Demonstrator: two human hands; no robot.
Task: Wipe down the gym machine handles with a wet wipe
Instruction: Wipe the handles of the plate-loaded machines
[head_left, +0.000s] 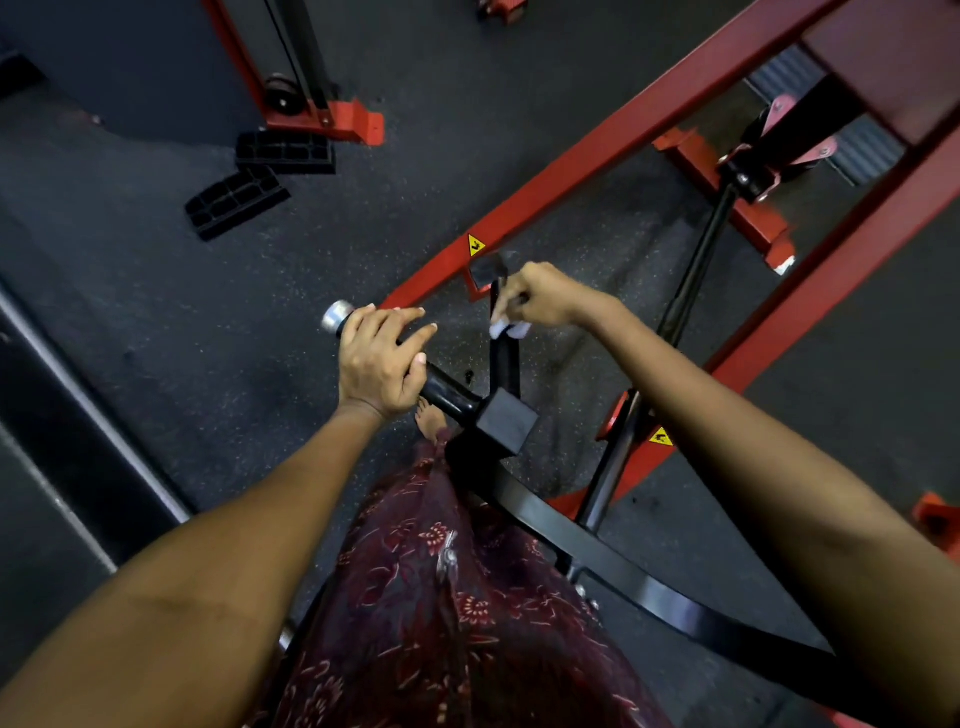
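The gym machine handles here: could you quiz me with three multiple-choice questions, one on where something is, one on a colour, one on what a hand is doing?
1. Where is the wet wipe?
A. On the floor
B. In the right hand, against the upright handle
C. Draped over the red frame

2. What colour is the cap at the end of the handle under the left hand?
A. Silver
B. Yellow
C. Red

3. What is the left hand doing?
A. Hanging free at the side
B. Holding a spray bottle
C. Resting on the slanted black handle, its fingers laid over it

Answers:
1. B: the white wipe shows under the right hand, which grips the upright handle.
2. A: the cap gleams like bare metal.
3. C: the hand covers the slanted black handle just behind the cap.
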